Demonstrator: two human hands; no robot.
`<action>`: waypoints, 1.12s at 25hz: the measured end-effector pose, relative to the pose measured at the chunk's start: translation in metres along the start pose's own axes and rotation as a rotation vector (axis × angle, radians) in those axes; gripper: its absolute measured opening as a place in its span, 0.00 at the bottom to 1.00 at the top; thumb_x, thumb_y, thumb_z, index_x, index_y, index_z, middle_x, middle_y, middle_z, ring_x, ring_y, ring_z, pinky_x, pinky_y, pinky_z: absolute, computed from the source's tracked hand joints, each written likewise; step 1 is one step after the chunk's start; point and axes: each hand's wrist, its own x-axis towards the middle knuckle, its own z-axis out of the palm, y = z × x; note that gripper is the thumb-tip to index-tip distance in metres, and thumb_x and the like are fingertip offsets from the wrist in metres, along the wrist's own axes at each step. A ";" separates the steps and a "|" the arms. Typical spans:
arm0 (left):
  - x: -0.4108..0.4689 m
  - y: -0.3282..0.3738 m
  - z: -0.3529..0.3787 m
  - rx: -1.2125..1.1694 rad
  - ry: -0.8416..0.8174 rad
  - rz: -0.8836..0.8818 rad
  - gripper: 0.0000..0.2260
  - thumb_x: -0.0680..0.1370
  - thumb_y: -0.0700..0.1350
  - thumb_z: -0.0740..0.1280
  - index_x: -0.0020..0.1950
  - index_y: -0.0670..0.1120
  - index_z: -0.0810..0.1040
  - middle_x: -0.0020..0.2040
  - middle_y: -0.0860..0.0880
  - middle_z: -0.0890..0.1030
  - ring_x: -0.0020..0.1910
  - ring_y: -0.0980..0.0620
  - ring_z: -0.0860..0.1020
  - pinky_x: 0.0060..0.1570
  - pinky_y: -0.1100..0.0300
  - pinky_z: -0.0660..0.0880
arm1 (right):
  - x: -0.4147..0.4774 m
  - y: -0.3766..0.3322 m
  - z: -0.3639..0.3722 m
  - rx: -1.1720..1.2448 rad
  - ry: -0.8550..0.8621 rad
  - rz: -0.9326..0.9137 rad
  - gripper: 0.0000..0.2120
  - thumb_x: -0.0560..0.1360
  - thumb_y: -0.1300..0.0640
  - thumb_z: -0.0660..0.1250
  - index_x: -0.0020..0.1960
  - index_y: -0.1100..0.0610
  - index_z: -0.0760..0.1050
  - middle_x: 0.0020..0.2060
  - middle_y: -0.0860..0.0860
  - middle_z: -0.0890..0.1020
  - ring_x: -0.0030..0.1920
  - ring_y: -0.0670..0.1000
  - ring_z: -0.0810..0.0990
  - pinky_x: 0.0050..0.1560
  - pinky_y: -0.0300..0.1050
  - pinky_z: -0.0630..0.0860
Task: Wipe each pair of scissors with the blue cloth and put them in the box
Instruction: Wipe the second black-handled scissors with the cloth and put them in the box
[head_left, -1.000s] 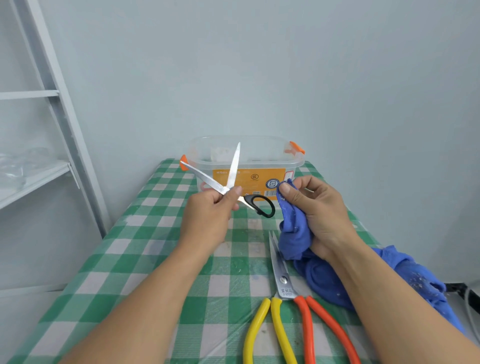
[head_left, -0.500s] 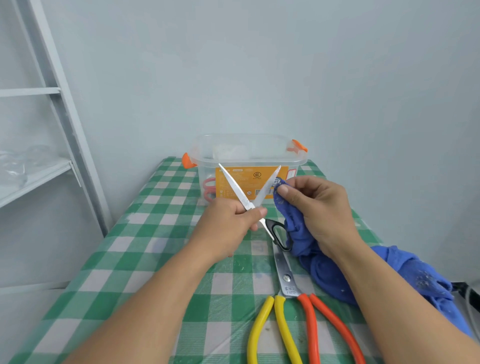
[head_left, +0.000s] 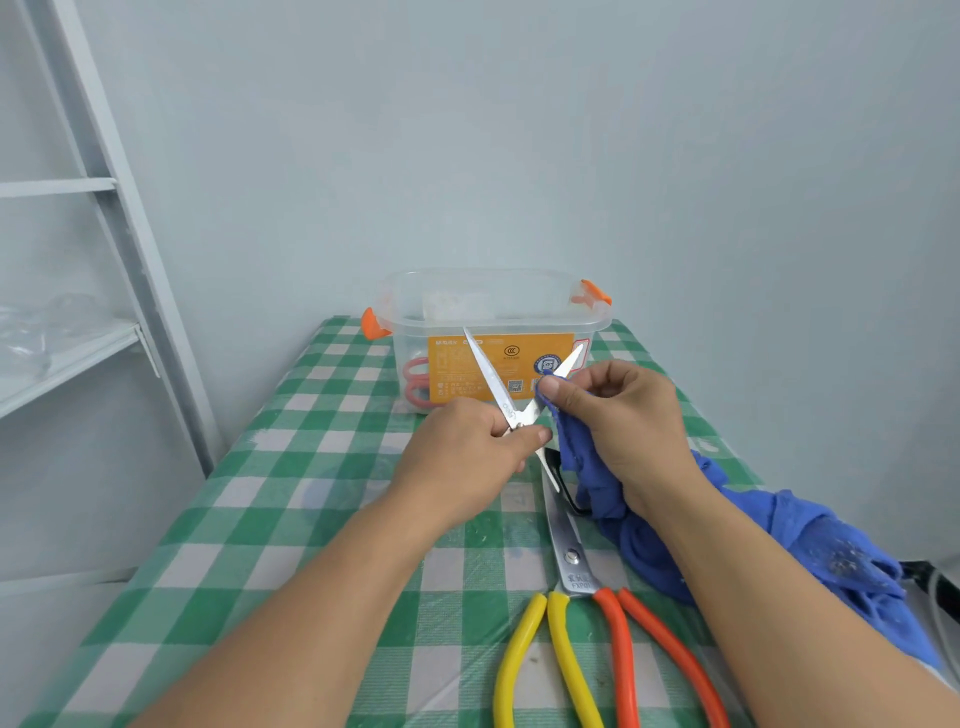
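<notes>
The left grip (head_left: 467, 452) is closed around the black-handled scissors (head_left: 488, 376), its fingers curled about them just below the pivot and the thumb tip lying beside the joint. The scissors are held above the bench (head_left: 311, 467) with the blades spread wide in a V, tips pointing up and away toward the box (head_left: 415, 332). One black handle loop shows below the hand.

The right grip (head_left: 623, 421) pinches a fold of the blue cloth (head_left: 587, 467) between thumb and forefinger, and the pinch sits on the right-hand blade about halfway along it. The other fingers are curled loosely. The rest of the cloth hangs from this hand and trails in a heap across the right side of the bench to its edge.

The box is clear plastic with orange clips and an orange label, standing at the far end of the bench against the wall. Red-handled scissors (head_left: 415, 382) show through its side.

Large scissors (head_left: 571, 561), with one yellow and one orange handle, lie flat on the green checked bench between the forearms, blades closed and pointing toward the hands.

A pale shelf rack (head_left: 67, 358) stands to the left.
</notes>
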 end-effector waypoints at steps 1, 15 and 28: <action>-0.001 0.001 0.000 0.018 -0.006 0.011 0.20 0.78 0.55 0.70 0.35 0.40 0.79 0.18 0.60 0.71 0.19 0.60 0.68 0.29 0.59 0.60 | 0.001 -0.001 -0.002 0.036 0.034 0.018 0.14 0.68 0.55 0.81 0.38 0.62 0.79 0.34 0.63 0.83 0.32 0.52 0.78 0.38 0.47 0.76; -0.002 -0.004 0.007 -0.035 -0.053 -0.038 0.22 0.77 0.57 0.71 0.37 0.38 0.80 0.16 0.56 0.67 0.17 0.57 0.62 0.29 0.60 0.62 | 0.007 -0.007 -0.019 0.265 0.296 -0.006 0.11 0.76 0.55 0.74 0.41 0.56 0.73 0.32 0.52 0.82 0.35 0.50 0.79 0.40 0.47 0.76; 0.001 -0.012 0.001 -0.168 -0.057 -0.079 0.20 0.76 0.51 0.72 0.41 0.34 0.75 0.27 0.49 0.69 0.24 0.49 0.66 0.29 0.57 0.66 | -0.008 -0.003 -0.007 -0.083 0.060 -0.350 0.12 0.76 0.69 0.69 0.45 0.52 0.78 0.41 0.43 0.83 0.43 0.37 0.80 0.47 0.32 0.73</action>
